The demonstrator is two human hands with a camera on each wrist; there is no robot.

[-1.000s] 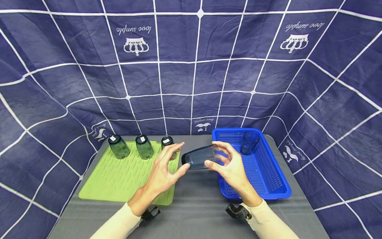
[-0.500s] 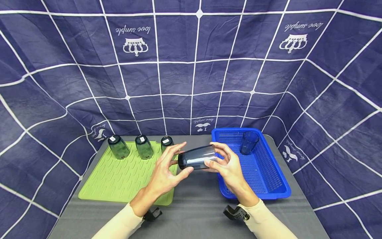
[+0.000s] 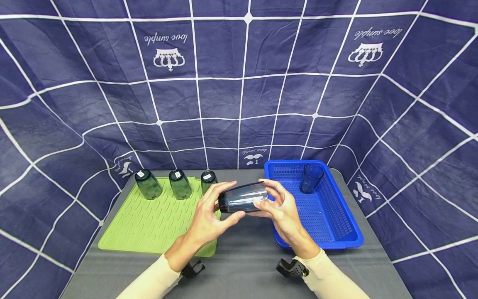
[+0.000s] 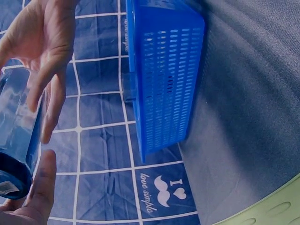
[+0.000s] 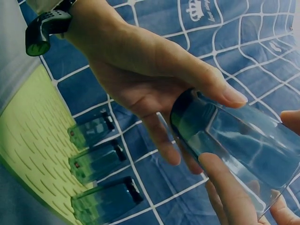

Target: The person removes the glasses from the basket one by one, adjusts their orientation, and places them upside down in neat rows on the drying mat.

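Observation:
A clear blue-grey drinking glass [image 3: 242, 197] is held in the air on its side, base to the left and mouth to the right. My right hand [image 3: 286, 220] grips it near the mouth, thumb on the near side. My left hand [image 3: 207, 220] is curved round the base end; in the right wrist view its thumb lies along the glass [image 5: 243, 140]. The left wrist view shows a white label on the dark base. Three glasses stand upside down along the back of a green drying mat [image 3: 149, 232]: one left [image 3: 149, 185], one middle [image 3: 181, 185], one right [image 3: 208, 179], partly behind my left hand.
A blue perforated basket [image 3: 354, 241] stands on the right of the grey table [image 3: 246, 274], with another glass [image 3: 311, 179] at its back. A dark blue grid-patterned cloth [image 3: 224, 99] hangs behind and at both sides.
The held glass and my right hand have moved slightly left. My left hand has come further round the base, which now sits between its thumb and fingers. The standing glasses have not moved.

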